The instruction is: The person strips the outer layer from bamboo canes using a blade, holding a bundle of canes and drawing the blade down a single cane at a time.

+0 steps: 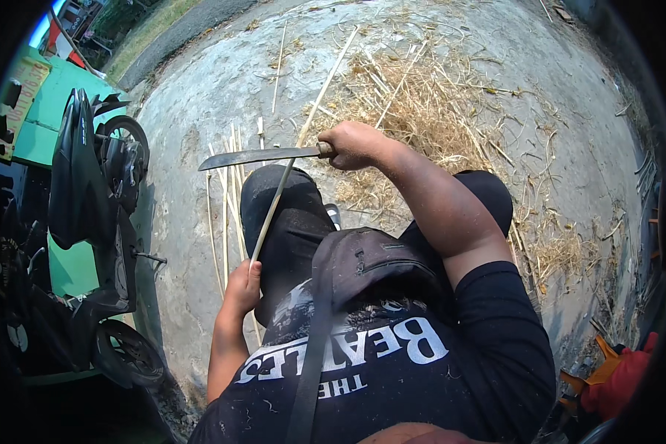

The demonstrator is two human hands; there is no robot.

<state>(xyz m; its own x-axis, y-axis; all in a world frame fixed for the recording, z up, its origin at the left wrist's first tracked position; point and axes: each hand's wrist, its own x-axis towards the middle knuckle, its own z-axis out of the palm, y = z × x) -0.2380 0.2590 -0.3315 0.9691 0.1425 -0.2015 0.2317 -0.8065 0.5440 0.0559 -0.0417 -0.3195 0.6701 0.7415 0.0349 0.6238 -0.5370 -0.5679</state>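
A long, pale bamboo strip (323, 87) runs from beside my left hip over my left knee to the ground ahead. My left hand (243, 287) is closed round its near part, thumb lying along it. In my right hand (349, 145) is the wooden handle of a machete (257, 157), gripped in a fist. The dark, slightly curved blade points left and crosses the strip just beyond my left knee, seemingly touching it. Several more bamboo strips (224, 214) lie on the ground left of my left leg.
Curly straw-coloured shavings (422, 111) are heaped on the concrete ground (177, 222) ahead and to the right. A dark motorbike (100, 170) stands at the left beside a green panel (59, 126). Red cloth (621, 381) lies at the lower right. A black bag (370, 259) rests at my waist.
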